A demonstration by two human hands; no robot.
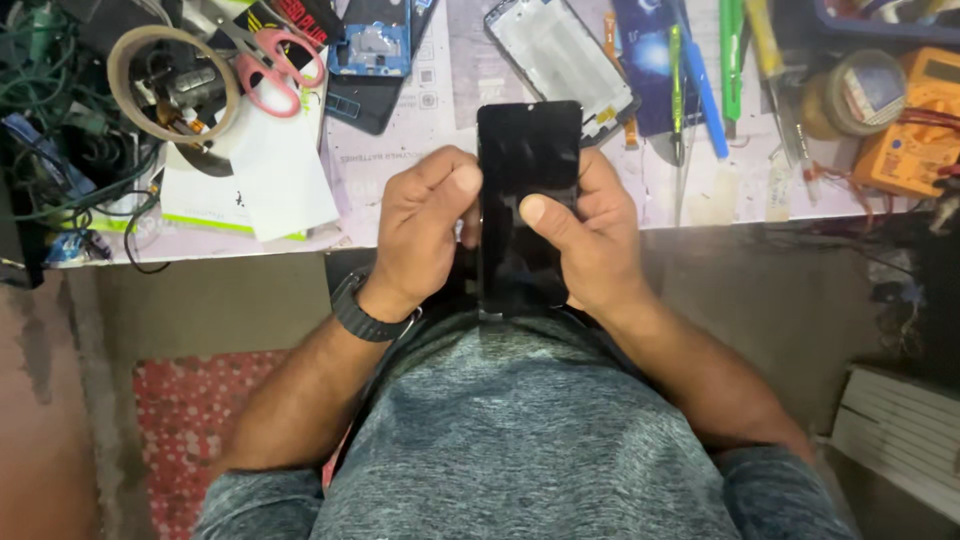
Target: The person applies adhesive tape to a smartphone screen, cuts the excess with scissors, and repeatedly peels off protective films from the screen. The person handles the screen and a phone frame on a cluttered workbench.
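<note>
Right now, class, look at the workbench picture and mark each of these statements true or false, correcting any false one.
1. Both hands hold a black phone. True: the left hand and the right hand grip its long edges.
2. The phone screen is lit. False: it is dark.
3. Pink-handled scissors lie on the bench. True.
4. A watch band sits on the right wrist. False: the dark band is on the left wrist.
5. The orange multimeter lies at the bench's left end. False: it is at the right end.
</note>
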